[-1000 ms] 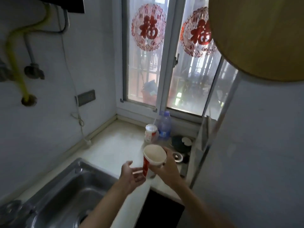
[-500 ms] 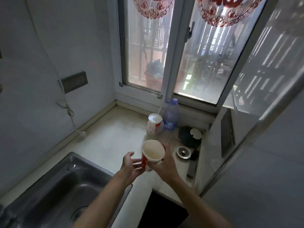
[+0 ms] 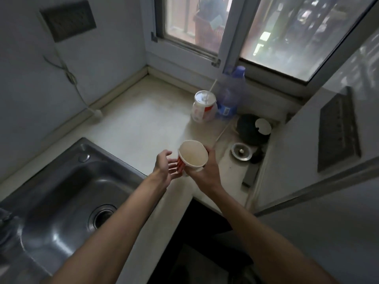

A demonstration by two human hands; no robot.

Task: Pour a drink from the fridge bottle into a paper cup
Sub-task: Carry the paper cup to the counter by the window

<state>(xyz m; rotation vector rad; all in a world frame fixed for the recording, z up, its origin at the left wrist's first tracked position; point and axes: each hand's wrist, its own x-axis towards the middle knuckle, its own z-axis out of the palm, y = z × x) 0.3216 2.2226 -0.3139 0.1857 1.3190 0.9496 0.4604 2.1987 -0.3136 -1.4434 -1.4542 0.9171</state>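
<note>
An empty paper cup (image 3: 192, 154), white inside with red stripes outside, is tilted toward me above the counter. My right hand (image 3: 207, 171) grips it from the right side and below. My left hand (image 3: 166, 168) hovers just left of the cup with fingers spread, palm facing it, fingertips close to the red side. A clear plastic bottle with a blue cap (image 3: 230, 95) stands upright near the window at the back of the counter, well beyond both hands.
A lidded takeaway cup with a straw (image 3: 204, 107) stands beside the bottle. A dark round pot (image 3: 251, 128) and a metal drain plug (image 3: 241, 152) lie at the right. The steel sink (image 3: 67, 193) is at the left. The counter (image 3: 143, 128) ends at a dark gap below.
The camera has tilted down, so the window decorations have left view. Both hands and the cup keep nearly the same pose over the counter.
</note>
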